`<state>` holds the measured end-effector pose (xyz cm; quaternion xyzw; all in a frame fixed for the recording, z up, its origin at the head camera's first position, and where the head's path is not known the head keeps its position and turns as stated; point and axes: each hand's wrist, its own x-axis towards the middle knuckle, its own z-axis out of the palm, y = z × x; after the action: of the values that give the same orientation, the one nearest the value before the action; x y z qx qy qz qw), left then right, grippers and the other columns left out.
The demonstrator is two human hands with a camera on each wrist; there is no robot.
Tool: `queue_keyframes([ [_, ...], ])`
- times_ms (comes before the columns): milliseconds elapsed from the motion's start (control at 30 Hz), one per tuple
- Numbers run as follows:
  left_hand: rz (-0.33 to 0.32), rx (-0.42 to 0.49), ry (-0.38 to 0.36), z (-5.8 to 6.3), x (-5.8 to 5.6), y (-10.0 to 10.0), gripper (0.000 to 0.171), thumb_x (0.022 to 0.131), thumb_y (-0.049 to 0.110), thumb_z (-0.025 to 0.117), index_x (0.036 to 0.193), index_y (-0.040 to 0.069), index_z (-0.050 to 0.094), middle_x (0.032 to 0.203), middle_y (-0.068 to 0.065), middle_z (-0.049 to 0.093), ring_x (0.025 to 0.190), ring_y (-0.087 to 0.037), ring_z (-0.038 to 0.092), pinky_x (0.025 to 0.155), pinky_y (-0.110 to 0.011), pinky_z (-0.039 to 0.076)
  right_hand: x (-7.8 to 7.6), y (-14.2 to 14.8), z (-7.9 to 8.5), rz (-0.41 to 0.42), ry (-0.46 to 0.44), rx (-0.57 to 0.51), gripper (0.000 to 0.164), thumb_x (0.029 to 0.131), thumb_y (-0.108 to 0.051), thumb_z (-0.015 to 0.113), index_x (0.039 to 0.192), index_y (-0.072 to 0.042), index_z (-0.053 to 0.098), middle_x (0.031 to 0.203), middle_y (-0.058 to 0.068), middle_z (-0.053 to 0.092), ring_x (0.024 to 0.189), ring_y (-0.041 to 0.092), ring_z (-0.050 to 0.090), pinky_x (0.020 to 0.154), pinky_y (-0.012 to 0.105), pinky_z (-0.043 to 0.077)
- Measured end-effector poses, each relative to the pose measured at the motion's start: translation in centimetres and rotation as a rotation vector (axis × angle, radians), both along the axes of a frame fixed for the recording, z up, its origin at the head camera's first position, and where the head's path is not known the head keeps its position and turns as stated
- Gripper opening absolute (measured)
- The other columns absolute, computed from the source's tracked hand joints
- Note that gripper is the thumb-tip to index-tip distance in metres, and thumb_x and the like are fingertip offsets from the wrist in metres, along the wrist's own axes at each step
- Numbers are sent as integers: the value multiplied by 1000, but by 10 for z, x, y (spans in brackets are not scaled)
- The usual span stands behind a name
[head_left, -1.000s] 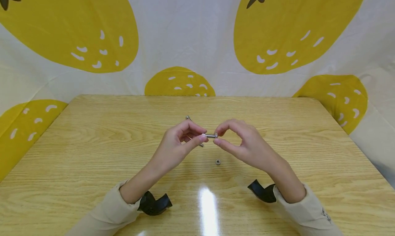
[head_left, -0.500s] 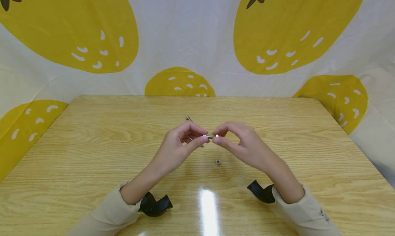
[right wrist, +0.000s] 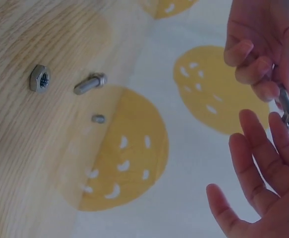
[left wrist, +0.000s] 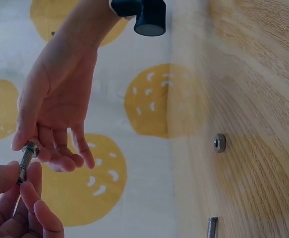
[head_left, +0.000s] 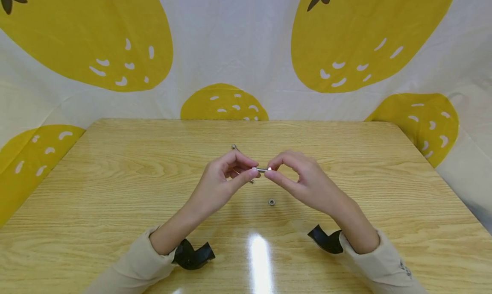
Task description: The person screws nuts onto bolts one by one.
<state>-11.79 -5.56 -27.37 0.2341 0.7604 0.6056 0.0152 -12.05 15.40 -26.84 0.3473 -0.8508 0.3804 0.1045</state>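
Observation:
Above the table, my left hand (head_left: 221, 174) pinches the plain end of a silver bolt (head_left: 262, 170) between thumb and index finger. The bolt lies roughly level between both hands. At its other end is a hex-shaped nut (left wrist: 31, 148), gripped by the thumb and index finger of my right hand (head_left: 307, 178). The right hand's other fingers (right wrist: 253, 178) are spread loosely. In the left wrist view, threads show on the shank between the two hands. The part inside the left fingertips is hidden.
A loose nut (head_left: 271, 202) lies on the wooden table (head_left: 153, 144) in front of the hands. Behind the left hand lies another bolt (right wrist: 90, 83), partly hidden in the head view. Beside it is a small metal piece (right wrist: 98, 119). A patterned cloth (head_left: 238, 50) hangs behind the table.
My right thumb and index finger have shifted slightly around the nut, moving in and then a little out. The left hand and the loose parts stay put.

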Motion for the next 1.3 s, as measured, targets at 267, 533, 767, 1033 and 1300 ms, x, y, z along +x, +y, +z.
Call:
queue_keyframes([
  [267, 6, -3, -4, -1, 0, 0, 15, 89, 13, 63, 101, 4, 62, 90, -9, 66, 73, -16, 61, 63, -25, 51, 0, -3, 0, -61, -75, 33, 14, 94, -20, 56, 87, -14, 66, 87, -6, 66, 88, 9, 58, 79, 33, 47],
  [533, 11, -3, -2, -1, 0, 0, 15, 88, 13, 64, 100, 4, 62, 89, -10, 65, 72, -17, 62, 62, -25, 51, 2, 1, 4, -17, 11, -5, 22, 81, -10, 71, 100, -10, 60, 94, -5, 63, 91, 9, 58, 79, 28, 49],
  [767, 4, 1, 8, -1, -1, 0, 17, 89, 13, 64, 101, 2, 61, 90, -11, 66, 73, -16, 62, 63, -25, 51, 2, 1, 2, -9, 10, 4, 15, 84, -12, 68, 98, -11, 62, 94, -4, 64, 91, 12, 59, 78, 29, 49],
  [1033, -1, 5, 4, 0, 0, 0, 17, 88, 13, 64, 101, 2, 62, 91, -11, 66, 73, -16, 62, 63, -25, 51, 1, -1, 2, 0, -49, 23, 9, 93, -16, 56, 89, -15, 65, 89, -7, 65, 90, 7, 57, 78, 30, 47],
  [1300, 7, -2, 6, 0, 0, 0, 16, 88, 13, 64, 100, 3, 62, 89, -10, 66, 72, -16, 61, 62, -25, 51, 0, 3, 4, -45, -145, 56, 12, 93, -23, 57, 99, -15, 64, 96, -6, 65, 93, 10, 57, 82, 34, 48],
])
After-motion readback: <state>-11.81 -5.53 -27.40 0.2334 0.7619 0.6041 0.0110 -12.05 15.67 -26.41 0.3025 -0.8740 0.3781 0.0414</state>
